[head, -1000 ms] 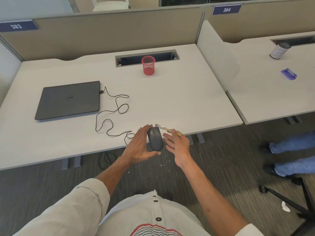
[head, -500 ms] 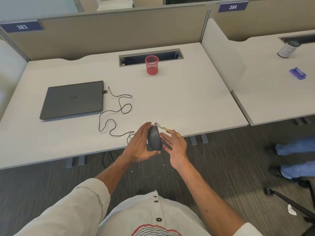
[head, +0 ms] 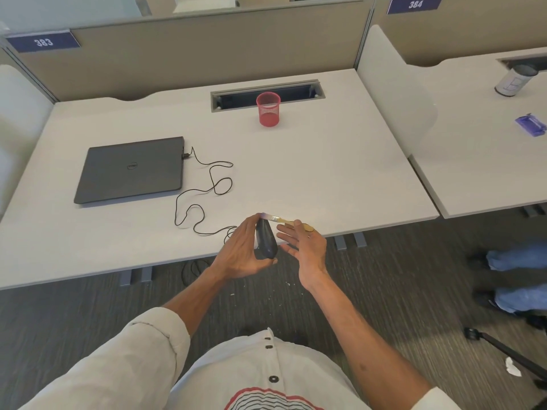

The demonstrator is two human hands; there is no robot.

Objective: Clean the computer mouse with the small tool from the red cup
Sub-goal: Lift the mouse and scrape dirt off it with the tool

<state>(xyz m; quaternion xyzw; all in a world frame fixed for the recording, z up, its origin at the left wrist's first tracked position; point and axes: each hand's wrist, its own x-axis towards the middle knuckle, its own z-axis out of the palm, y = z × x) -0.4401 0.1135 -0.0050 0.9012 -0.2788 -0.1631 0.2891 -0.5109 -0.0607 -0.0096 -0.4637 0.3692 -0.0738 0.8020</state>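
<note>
My left hand grips a dark computer mouse, tilted on its side just past the desk's near edge. Its thin black cable loops across the desk to the closed laptop. My right hand holds a small brush with a wooden handle; its pale bristles touch the far end of the mouse. The other fingers of that hand are spread apart. The red mesh cup stands upright at the back of the desk, far from both hands.
A closed dark laptop lies at the desk's left. A cable slot runs behind the cup. The neighbouring desk carries a white can and a purple object. Another person's legs are at the right.
The mouse has turned more onto its edge in my left hand, and the brush tip has moved left to its far end. The camera view shifted slightly.
</note>
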